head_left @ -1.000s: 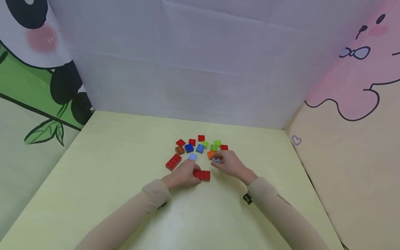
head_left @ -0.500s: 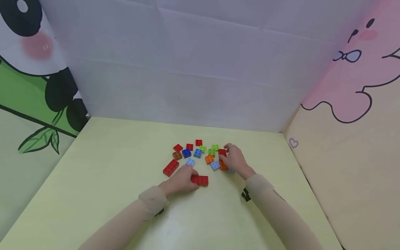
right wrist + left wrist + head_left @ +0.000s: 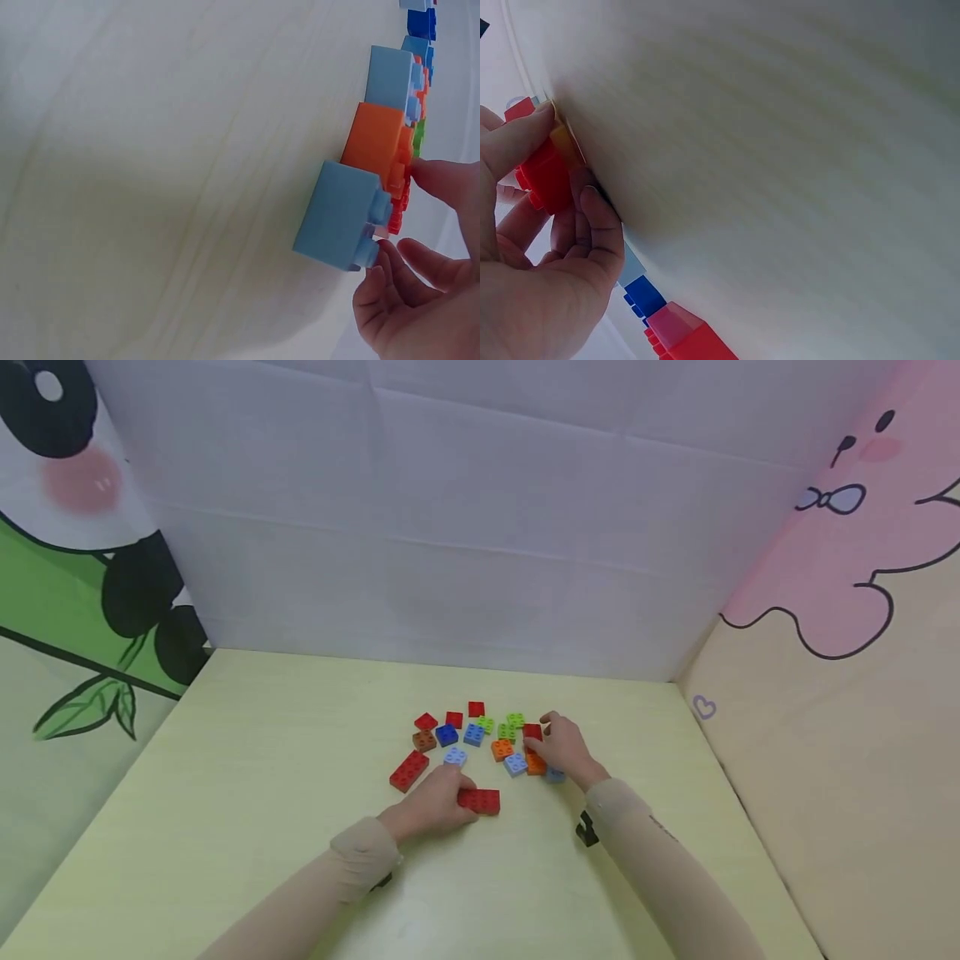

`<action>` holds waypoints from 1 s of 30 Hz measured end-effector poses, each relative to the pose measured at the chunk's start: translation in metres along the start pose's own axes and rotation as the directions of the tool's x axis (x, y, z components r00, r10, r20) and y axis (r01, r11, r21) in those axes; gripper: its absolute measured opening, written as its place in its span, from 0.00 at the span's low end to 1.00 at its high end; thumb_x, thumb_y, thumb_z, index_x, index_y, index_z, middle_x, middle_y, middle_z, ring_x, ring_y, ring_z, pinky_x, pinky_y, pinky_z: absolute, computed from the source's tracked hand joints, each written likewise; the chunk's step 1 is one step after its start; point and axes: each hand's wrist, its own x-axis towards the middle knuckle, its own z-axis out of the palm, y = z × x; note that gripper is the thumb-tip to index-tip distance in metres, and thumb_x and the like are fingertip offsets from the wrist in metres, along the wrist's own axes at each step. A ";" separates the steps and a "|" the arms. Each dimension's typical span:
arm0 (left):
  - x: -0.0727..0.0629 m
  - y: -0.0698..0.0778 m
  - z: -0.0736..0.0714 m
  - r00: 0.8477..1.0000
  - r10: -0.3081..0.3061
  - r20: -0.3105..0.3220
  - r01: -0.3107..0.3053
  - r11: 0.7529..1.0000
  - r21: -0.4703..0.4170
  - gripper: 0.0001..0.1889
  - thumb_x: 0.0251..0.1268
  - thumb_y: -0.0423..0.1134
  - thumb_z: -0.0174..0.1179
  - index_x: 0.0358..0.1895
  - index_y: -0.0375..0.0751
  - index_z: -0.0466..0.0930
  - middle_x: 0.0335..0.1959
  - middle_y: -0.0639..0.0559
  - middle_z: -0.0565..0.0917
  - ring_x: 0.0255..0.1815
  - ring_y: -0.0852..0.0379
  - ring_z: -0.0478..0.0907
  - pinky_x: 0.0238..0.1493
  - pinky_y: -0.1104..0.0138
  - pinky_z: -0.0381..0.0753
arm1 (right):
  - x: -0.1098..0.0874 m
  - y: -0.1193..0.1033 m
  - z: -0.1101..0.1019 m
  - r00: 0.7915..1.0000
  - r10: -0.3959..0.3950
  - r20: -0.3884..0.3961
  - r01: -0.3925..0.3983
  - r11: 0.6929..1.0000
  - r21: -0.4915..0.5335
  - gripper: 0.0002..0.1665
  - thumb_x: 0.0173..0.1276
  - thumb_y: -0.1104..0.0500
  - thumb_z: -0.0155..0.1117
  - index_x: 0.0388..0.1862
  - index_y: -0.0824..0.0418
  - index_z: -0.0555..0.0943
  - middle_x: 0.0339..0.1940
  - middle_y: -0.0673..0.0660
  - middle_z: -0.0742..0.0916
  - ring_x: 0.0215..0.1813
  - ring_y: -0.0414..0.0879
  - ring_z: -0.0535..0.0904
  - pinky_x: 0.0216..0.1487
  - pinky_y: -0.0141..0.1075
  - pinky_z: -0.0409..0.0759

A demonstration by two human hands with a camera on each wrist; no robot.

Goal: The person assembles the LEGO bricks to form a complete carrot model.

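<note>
right hand moved rightward, fingers parted by red piece, sleeve lettering illegible, left hand gripping red brick.

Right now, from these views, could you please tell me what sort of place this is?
Probably a children's play corner, perhaps a booth: toy bricks lie on a pale table, with cartoon figures on the side walls.
</note>
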 end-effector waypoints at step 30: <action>0.003 -0.004 0.002 1.000 0.009 -0.007 -0.009 1.000 0.004 0.23 0.50 0.46 0.73 0.49 0.40 0.82 0.41 0.56 0.77 0.43 0.56 0.69 0.43 0.63 0.72 | 0.004 0.001 0.001 0.997 0.073 -0.016 -0.073 0.997 0.020 0.30 0.64 0.46 0.64 0.55 0.68 0.74 0.44 0.60 0.81 0.39 0.51 0.75 0.35 0.36 0.78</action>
